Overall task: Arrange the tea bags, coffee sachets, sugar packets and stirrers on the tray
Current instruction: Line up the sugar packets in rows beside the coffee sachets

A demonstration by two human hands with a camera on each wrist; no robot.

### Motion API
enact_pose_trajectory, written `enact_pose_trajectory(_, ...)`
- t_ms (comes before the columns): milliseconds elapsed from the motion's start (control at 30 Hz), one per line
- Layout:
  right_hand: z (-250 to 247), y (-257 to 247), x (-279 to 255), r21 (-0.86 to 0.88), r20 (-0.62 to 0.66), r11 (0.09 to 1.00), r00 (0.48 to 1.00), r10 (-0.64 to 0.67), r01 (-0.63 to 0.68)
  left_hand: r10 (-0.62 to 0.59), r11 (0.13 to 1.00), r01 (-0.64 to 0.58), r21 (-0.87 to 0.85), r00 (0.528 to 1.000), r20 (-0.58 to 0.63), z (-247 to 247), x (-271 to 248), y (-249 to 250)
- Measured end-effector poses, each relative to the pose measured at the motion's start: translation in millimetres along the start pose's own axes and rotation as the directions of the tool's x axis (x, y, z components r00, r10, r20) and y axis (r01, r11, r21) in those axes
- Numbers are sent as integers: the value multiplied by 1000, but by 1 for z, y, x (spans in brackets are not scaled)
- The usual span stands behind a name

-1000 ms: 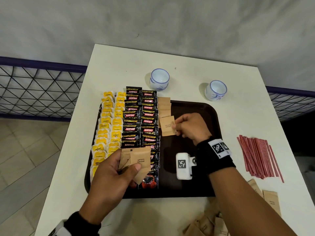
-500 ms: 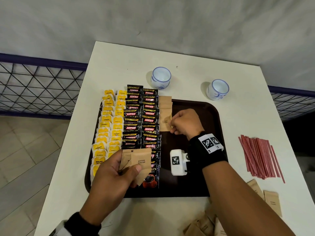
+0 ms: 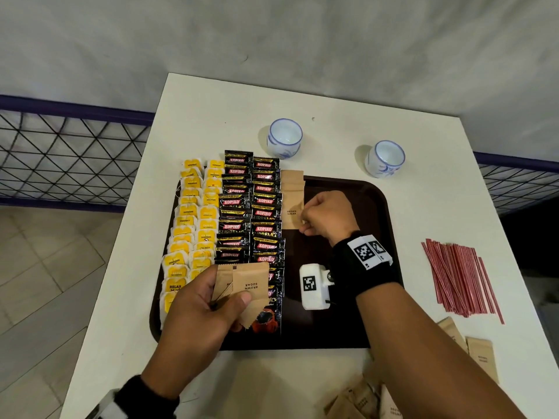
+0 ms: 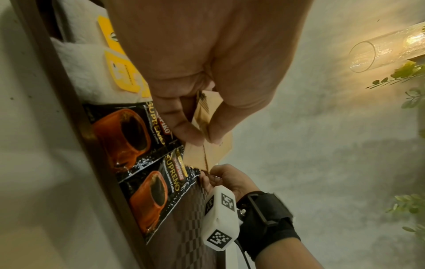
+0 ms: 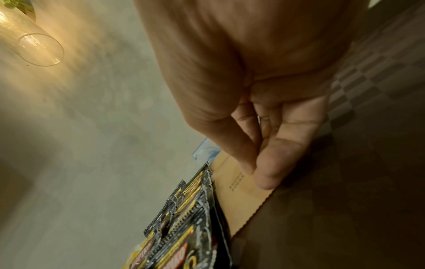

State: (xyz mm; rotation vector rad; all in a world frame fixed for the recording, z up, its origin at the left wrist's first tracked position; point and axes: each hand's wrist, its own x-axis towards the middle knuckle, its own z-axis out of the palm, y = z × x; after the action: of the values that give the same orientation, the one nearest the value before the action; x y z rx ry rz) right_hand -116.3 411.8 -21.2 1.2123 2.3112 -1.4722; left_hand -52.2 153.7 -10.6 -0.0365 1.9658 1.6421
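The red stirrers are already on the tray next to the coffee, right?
Not quite. The head view shows the red stirrers lying on the white table, to the right of the tray, not on it. The coffee sachets are on the tray.

A white surface [image 3: 211,122] stands against a grey wall [image 3: 272,34]. A black wire-mesh fence [image 3: 69,158] (purple top rail) runs behind, above a beige tiled floor [image 3: 45,282].
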Motion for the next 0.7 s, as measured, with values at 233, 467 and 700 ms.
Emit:
enact_pose_trajectory(233, 2, 1, -1, 17, -5, 1000, 1000, -4, 4, -9, 999, 9, -33, 1000, 6, -1, 1, 1)
enact_pose_trajectory(467, 3, 2, -4, 81, -1, 996, 999, 35, -35, -20, 999, 20, -40, 1000, 7, 1, 0, 3)
enact_pose_trajectory(700, -2, 4, -12, 80, -34, 997, 999, -4, 7, -27, 999, 27, -44, 1000, 0, 1, -1, 6)
